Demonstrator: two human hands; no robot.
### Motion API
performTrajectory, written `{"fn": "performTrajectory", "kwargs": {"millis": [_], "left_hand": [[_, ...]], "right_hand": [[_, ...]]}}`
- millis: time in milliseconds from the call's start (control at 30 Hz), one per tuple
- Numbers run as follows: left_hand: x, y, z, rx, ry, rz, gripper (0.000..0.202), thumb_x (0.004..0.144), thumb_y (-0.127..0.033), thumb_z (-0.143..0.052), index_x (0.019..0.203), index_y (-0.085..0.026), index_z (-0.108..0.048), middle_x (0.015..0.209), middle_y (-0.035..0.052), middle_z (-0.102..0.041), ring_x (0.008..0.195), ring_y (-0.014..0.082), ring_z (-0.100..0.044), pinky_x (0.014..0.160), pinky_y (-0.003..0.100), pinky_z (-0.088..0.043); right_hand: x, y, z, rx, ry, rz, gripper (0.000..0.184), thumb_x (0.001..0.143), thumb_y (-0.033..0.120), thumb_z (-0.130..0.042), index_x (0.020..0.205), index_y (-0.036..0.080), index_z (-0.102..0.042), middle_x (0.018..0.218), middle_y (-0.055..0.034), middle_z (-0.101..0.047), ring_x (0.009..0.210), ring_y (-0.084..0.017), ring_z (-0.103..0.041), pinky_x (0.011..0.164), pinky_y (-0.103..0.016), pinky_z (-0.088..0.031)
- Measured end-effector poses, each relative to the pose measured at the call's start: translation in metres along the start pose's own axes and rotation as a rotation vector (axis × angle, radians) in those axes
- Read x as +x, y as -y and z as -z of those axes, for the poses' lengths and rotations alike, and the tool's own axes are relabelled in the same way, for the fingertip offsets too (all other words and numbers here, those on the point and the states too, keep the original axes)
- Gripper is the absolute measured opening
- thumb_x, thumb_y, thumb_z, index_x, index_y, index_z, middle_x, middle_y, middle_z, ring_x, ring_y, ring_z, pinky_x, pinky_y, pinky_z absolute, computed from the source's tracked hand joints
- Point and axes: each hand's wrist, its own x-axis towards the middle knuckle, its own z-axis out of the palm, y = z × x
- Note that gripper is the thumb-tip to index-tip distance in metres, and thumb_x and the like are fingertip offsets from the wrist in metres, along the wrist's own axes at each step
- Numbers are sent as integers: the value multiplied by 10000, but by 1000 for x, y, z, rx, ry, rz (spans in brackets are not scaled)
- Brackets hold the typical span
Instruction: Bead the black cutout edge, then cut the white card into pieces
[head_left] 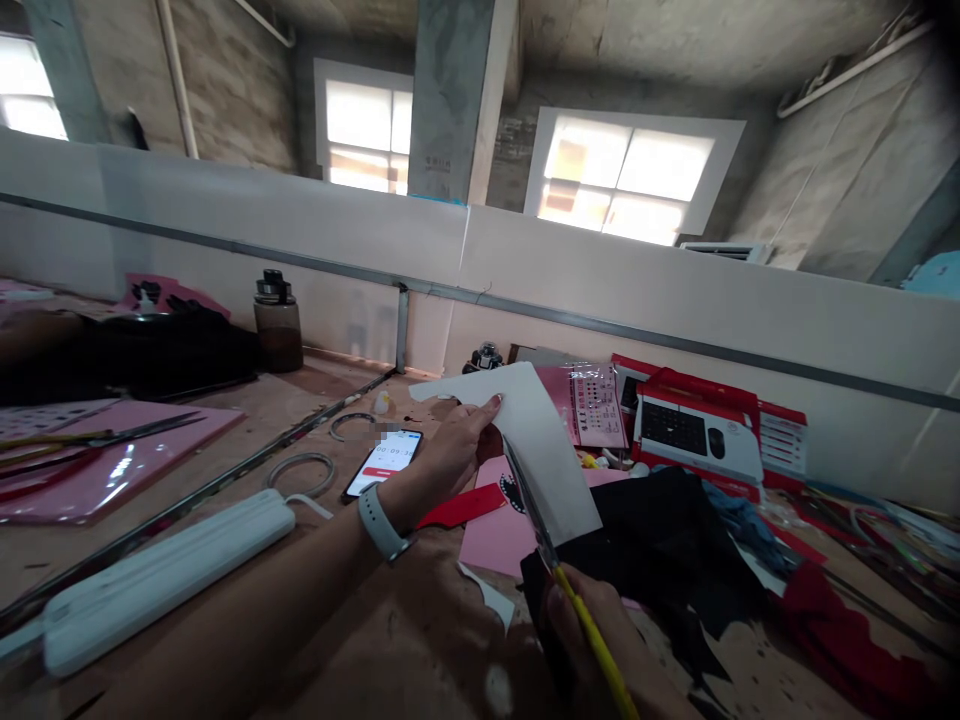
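My left hand [457, 447], with a pale watch strap on its wrist, pinches a white sheet [544, 450] and holds it up over the table. In my right hand [592, 625] is a pair of scissors [581, 610] with yellow handles. The blades lie along the sheet's lower left edge; whether they are cutting into it I cannot tell. Below the sheet lie a red strip [465, 507] and a pink sheet [484, 545] with a black patterned piece [512, 492] on it. A white scrap [489, 597] rests nearer to me.
A phone [384, 465] showing a timer, a white power strip [172, 575] and metal rings [301, 472] lie left. Black fabric [667, 550] and a red keyboard box [694, 435] are right. A bottle [277, 320] stands by the partition. Another person's arm [37, 335] shows far left.
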Motion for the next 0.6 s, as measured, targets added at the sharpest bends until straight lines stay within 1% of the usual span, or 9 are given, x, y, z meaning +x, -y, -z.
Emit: {"fn": "performTrajectory", "kwargs": {"millis": [100,167,300,400,500,600], "left_hand": [[0,1,0,5,6,1,217,834,-327,-671,726,-148,-609,712,42,-643,742,183,-624,686,291,-496],[0,1,-1,9,14,8,213,846,-329,-655,746,-144,-622,725,49,-651,762,185,-629,700,292,-499],[0,0,-2,6,-34,12,177,861,-302,-634,776,-147,-622,718,38,-645,729,168,-619,706,288,-504],[-1,0,-3,20,-49,18,203,829,-320,-672,737,-155,-599,683,22,-617,682,159,-600,700,294,-505],[0,1,-2,21,-33,7,242,802,-338,-700,678,-174,-574,648,10,-586,669,156,-585,695,285,-503],[2,2,1,17,-21,0,244,801,-332,-703,666,-179,-569,637,4,-566,656,144,-566,679,267,-502]], "right_hand": [[1,-4,-2,-21,-23,-9,417,947,530,-352,735,199,-493,654,-7,-540,572,-158,-483,539,-262,-332],[2,-5,-4,-38,-40,-42,450,942,560,-337,710,197,-470,634,1,-506,558,-145,-442,537,-259,-327],[2,-4,-5,-36,-21,-87,488,928,608,-323,714,192,-461,651,3,-483,595,-143,-430,549,-246,-331],[2,-5,-5,-24,-1,-83,523,917,644,-298,721,189,-466,653,1,-485,601,-144,-438,549,-244,-329],[3,-8,-6,-5,-7,-81,537,906,662,-305,734,187,-487,664,-2,-498,608,-147,-446,550,-241,-338],[4,-7,-4,14,-18,-67,533,909,654,-312,711,188,-478,645,6,-478,582,-133,-417,533,-235,-337]]}}
